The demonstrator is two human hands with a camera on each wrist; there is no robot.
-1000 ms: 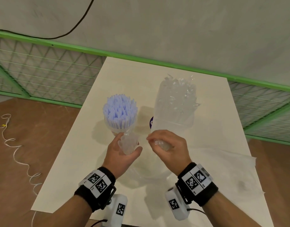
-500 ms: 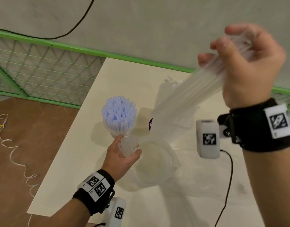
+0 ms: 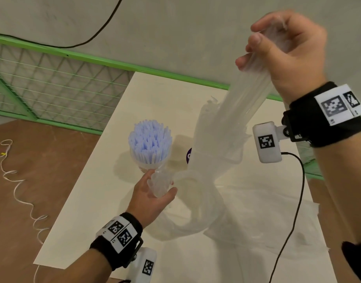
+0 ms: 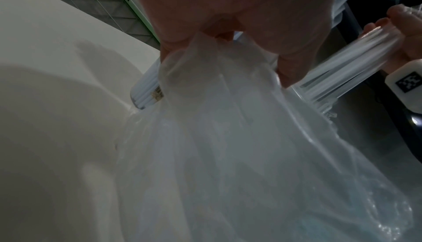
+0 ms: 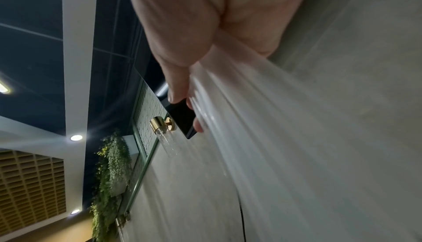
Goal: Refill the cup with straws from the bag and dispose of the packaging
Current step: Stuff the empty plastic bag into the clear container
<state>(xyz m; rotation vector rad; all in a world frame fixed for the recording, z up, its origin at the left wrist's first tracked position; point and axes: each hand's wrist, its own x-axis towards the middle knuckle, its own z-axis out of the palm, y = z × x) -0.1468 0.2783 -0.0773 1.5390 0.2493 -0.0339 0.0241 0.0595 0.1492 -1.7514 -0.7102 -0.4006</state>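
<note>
A clear cup (image 3: 150, 160) packed with pale blue-white straws stands mid-table. Just in front of it my left hand (image 3: 155, 193) grips a bunched fold of the clear plastic bag (image 3: 196, 211), which sags onto the table. My right hand (image 3: 281, 52) is raised high at the upper right and grips the top end of a long bundle of clear-wrapped straws (image 3: 244, 103). The bundle slants down, its lower end still inside the bag. In the left wrist view the bag (image 4: 228, 155) hangs from my fingers beside the cup (image 4: 146, 87) and the bundle (image 4: 349, 69). In the right wrist view the bundle (image 5: 262, 119) is blurred.
The white table (image 3: 106, 201) has its left edge near the cup, over a brown floor with a loose white cord (image 3: 18, 180). A green-framed mesh fence (image 3: 53, 86) runs behind. A flat clear sheet (image 3: 267, 211) lies on the right of the table. A black cable (image 3: 291, 221) hangs from my right wrist.
My right hand has risen from the bag's mouth to high at the upper right, drawing the straw bundle up and out. My left hand has kept its grip on the bag.
</note>
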